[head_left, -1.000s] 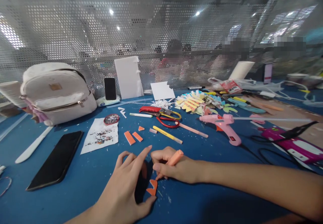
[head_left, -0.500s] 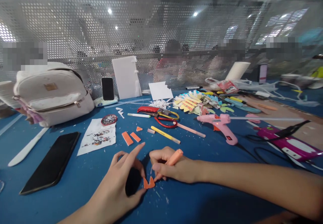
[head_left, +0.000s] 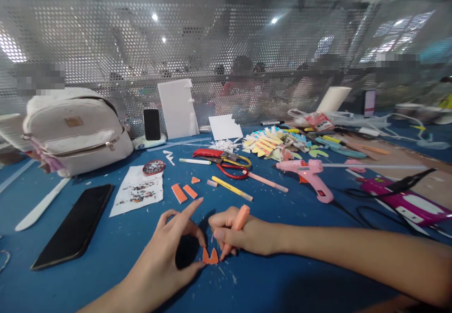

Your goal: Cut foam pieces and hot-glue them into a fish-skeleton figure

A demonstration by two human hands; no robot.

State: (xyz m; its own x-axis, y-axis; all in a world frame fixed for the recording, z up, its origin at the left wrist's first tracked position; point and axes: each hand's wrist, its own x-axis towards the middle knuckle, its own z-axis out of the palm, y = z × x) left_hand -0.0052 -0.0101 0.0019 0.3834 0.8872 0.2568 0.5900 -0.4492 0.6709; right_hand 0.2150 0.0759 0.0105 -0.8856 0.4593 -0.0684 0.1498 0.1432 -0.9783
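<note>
My left hand (head_left: 167,247) holds a small orange piece with a V-shaped notch (head_left: 211,258) by its left edge. The thumb and a fingertip grip it from below and above, against the blue table. In my right hand (head_left: 240,233) is an orange marker (head_left: 241,217), gripped like a pen. Its tip points down beside the right edge of the piece; whether it touches cannot be made out. Beyond my hands lie two orange strips (head_left: 179,193) (head_left: 190,191) and a little orange triangle (head_left: 195,180).
A yellow marker (head_left: 231,188), scissors (head_left: 233,169) and a pink glue gun (head_left: 307,172) lie ahead. Coloured scraps (head_left: 270,142) are heaped behind. On the left are a black phone (head_left: 74,228), a paper sheet (head_left: 122,202) and a white backpack (head_left: 74,139). A purple power strip (head_left: 402,200) lies right.
My right hand has tilted the marker more upright, and its tip has shifted slightly to the right of the piece. My left hand keeps its grip. The view has moved slightly.
</note>
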